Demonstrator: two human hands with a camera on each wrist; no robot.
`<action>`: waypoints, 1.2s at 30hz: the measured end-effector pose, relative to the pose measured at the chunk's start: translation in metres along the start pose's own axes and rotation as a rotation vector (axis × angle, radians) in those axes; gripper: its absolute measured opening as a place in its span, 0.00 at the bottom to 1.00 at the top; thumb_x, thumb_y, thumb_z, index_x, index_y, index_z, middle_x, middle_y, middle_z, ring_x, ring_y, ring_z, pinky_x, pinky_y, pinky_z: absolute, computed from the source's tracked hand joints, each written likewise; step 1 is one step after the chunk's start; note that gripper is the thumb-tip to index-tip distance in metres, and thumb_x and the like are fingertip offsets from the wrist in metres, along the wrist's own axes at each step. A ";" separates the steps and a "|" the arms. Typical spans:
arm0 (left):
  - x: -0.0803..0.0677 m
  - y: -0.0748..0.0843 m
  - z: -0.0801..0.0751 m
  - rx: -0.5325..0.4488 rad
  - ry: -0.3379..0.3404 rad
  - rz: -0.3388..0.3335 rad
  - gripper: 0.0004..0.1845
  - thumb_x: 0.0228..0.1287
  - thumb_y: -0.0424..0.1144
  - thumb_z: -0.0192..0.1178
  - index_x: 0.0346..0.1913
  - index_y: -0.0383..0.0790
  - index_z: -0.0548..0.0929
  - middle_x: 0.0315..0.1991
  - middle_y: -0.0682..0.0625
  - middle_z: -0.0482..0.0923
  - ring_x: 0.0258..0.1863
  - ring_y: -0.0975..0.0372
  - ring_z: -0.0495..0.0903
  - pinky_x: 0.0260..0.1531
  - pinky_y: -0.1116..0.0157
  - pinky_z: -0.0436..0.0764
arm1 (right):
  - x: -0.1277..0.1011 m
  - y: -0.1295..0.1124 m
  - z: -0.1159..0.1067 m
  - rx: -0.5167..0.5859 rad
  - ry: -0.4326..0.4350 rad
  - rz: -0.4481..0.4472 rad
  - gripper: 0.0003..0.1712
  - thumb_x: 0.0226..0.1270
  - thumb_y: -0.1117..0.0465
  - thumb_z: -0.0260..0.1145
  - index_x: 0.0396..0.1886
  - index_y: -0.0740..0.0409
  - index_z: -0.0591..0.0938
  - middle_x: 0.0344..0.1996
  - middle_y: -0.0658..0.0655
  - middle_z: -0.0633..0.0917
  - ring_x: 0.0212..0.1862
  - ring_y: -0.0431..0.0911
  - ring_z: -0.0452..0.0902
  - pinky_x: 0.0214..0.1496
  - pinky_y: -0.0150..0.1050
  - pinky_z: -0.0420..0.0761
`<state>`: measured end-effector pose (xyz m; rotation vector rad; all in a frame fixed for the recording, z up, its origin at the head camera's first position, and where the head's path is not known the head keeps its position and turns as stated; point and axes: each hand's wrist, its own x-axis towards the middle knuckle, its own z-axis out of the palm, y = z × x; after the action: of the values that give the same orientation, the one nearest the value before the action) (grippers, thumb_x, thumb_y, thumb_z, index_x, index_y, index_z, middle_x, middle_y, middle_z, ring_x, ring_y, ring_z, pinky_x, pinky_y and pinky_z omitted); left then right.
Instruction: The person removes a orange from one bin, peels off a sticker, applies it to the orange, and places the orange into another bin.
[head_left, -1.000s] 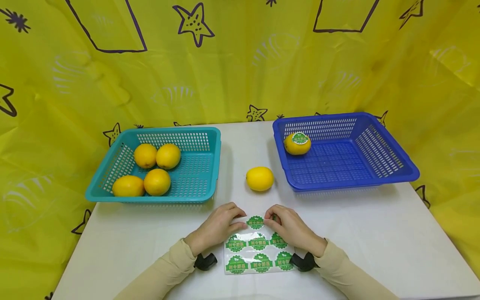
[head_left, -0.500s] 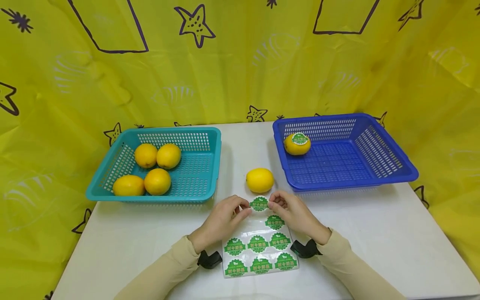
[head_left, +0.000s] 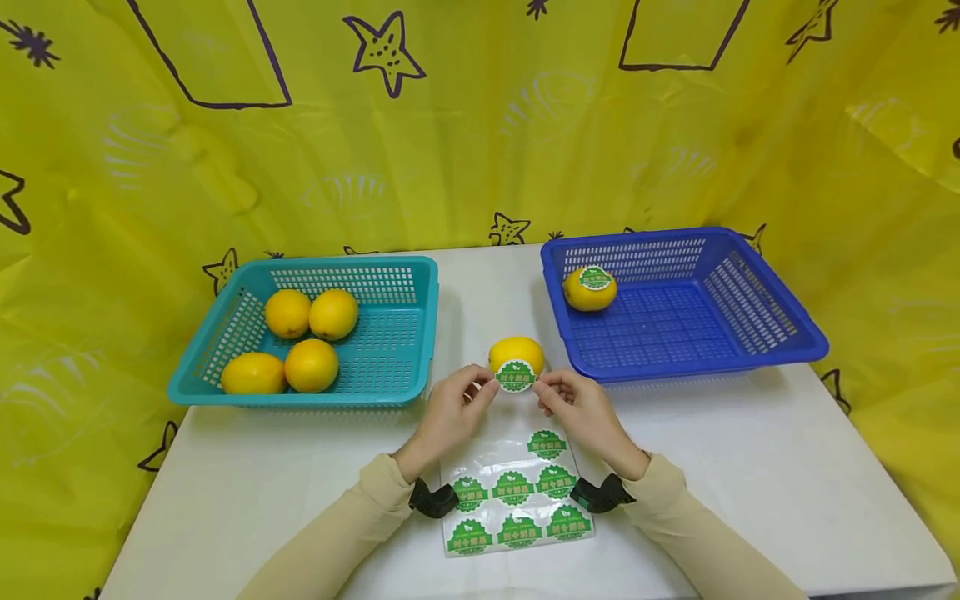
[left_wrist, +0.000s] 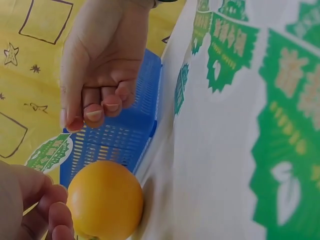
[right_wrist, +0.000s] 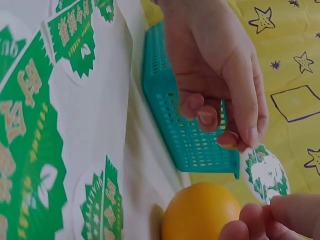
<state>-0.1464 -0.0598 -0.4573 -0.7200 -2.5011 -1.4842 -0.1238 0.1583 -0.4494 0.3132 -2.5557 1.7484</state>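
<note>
My left hand (head_left: 453, 408) and right hand (head_left: 588, 412) pinch a round green-and-white sticker (head_left: 516, 376) by its opposite edges. They hold it upright in front of a yellow-orange orange (head_left: 517, 352) on the table, covering its lower front in the head view. In both wrist views the sticker (right_wrist: 266, 174) is stretched between the two hands' fingertips, and the orange (left_wrist: 106, 200) sits close by. Whether the sticker touches the fruit I cannot tell. Below the hands lies a sheet of stickers (head_left: 495, 446), with several green stickers on its lower part and one at its upper right.
To the left stands a teal basket (head_left: 416, 287) containing several oranges (head_left: 311, 365). A blue basket (head_left: 750, 362) on the right holds one orange (head_left: 588, 298) bearing a green sticker. A yellow patterned curtain (head_left: 465, 133) hangs behind the white table (head_left: 750, 492).
Both hands have lifted the sticker off the sheet's upper part and moved it forward to the orange. It now faces the head camera more upright. The sheet, baskets and fruit stay put.
</note>
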 end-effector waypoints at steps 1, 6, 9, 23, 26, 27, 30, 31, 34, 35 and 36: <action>0.002 -0.001 0.000 -0.007 -0.002 -0.009 0.02 0.69 0.35 0.61 0.39 0.40 0.83 0.32 0.55 0.80 0.29 0.63 0.76 0.30 0.66 0.78 | 0.001 0.001 0.001 0.004 0.000 0.011 0.11 0.71 0.60 0.64 0.41 0.66 0.82 0.26 0.55 0.83 0.28 0.48 0.80 0.30 0.35 0.79; 0.008 -0.004 0.003 -0.038 -0.033 -0.062 0.05 0.71 0.38 0.60 0.41 0.40 0.83 0.34 0.54 0.81 0.30 0.63 0.77 0.32 0.65 0.79 | 0.005 0.004 0.007 0.026 0.013 0.114 0.14 0.73 0.59 0.62 0.44 0.69 0.81 0.24 0.57 0.83 0.27 0.48 0.79 0.30 0.37 0.79; 0.011 -0.005 0.004 -0.052 -0.045 -0.090 0.06 0.71 0.38 0.59 0.42 0.40 0.83 0.35 0.53 0.82 0.30 0.63 0.78 0.32 0.64 0.79 | 0.006 0.004 0.010 0.029 0.005 0.175 0.17 0.75 0.57 0.60 0.47 0.69 0.79 0.24 0.57 0.83 0.26 0.49 0.79 0.30 0.38 0.79; 0.018 -0.011 0.010 -0.050 -0.042 -0.112 0.06 0.69 0.37 0.61 0.41 0.39 0.85 0.34 0.53 0.82 0.29 0.64 0.76 0.32 0.66 0.77 | 0.013 0.016 0.023 0.323 0.011 0.292 0.18 0.80 0.54 0.50 0.49 0.68 0.73 0.27 0.61 0.77 0.27 0.47 0.72 0.27 0.33 0.73; 0.019 -0.013 0.012 -0.036 -0.017 -0.111 0.05 0.68 0.37 0.62 0.40 0.39 0.85 0.31 0.54 0.81 0.27 0.64 0.75 0.30 0.67 0.76 | 0.015 0.016 0.025 0.331 0.049 0.289 0.17 0.79 0.54 0.52 0.47 0.65 0.74 0.27 0.62 0.77 0.26 0.47 0.72 0.27 0.34 0.73; 0.019 -0.013 0.013 -0.034 -0.011 -0.111 0.05 0.68 0.37 0.62 0.39 0.39 0.85 0.31 0.54 0.81 0.27 0.65 0.74 0.30 0.67 0.75 | 0.016 0.017 0.026 0.328 0.062 0.284 0.16 0.79 0.54 0.53 0.47 0.65 0.74 0.27 0.62 0.77 0.26 0.47 0.72 0.27 0.34 0.73; 0.020 -0.012 0.014 -0.041 0.009 -0.110 0.06 0.68 0.38 0.62 0.38 0.38 0.85 0.29 0.54 0.81 0.26 0.65 0.74 0.28 0.67 0.75 | 0.018 0.017 0.028 0.310 0.104 0.270 0.15 0.78 0.54 0.55 0.45 0.64 0.75 0.26 0.62 0.77 0.26 0.46 0.72 0.27 0.34 0.73; 0.021 -0.012 0.015 -0.044 0.014 -0.109 0.07 0.68 0.38 0.62 0.38 0.38 0.85 0.29 0.54 0.81 0.26 0.64 0.74 0.28 0.67 0.75 | 0.018 0.017 0.028 0.301 0.118 0.266 0.15 0.78 0.54 0.55 0.45 0.64 0.75 0.25 0.61 0.77 0.25 0.46 0.72 0.26 0.34 0.73; 0.023 -0.013 0.016 -0.039 0.030 -0.116 0.07 0.68 0.40 0.62 0.37 0.38 0.85 0.28 0.55 0.81 0.25 0.65 0.75 0.27 0.67 0.75 | 0.020 0.018 0.030 0.266 0.157 0.255 0.15 0.76 0.54 0.57 0.43 0.64 0.77 0.24 0.59 0.78 0.25 0.46 0.72 0.25 0.33 0.72; 0.024 -0.013 0.017 -0.030 0.036 -0.119 0.08 0.68 0.40 0.62 0.36 0.38 0.85 0.28 0.55 0.81 0.25 0.65 0.75 0.27 0.67 0.76 | 0.021 0.018 0.030 0.253 0.167 0.252 0.15 0.76 0.54 0.58 0.43 0.63 0.77 0.24 0.58 0.78 0.25 0.46 0.72 0.25 0.33 0.71; 0.025 -0.013 0.017 -0.018 0.042 -0.122 0.07 0.68 0.40 0.63 0.36 0.39 0.85 0.28 0.55 0.81 0.25 0.65 0.75 0.27 0.67 0.76 | 0.021 0.018 0.031 0.242 0.176 0.250 0.14 0.76 0.54 0.58 0.42 0.63 0.78 0.23 0.58 0.78 0.24 0.46 0.72 0.24 0.32 0.71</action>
<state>-0.1723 -0.0426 -0.4676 -0.5425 -2.5447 -1.5455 -0.1455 0.1331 -0.4745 -0.1584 -2.3473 2.0687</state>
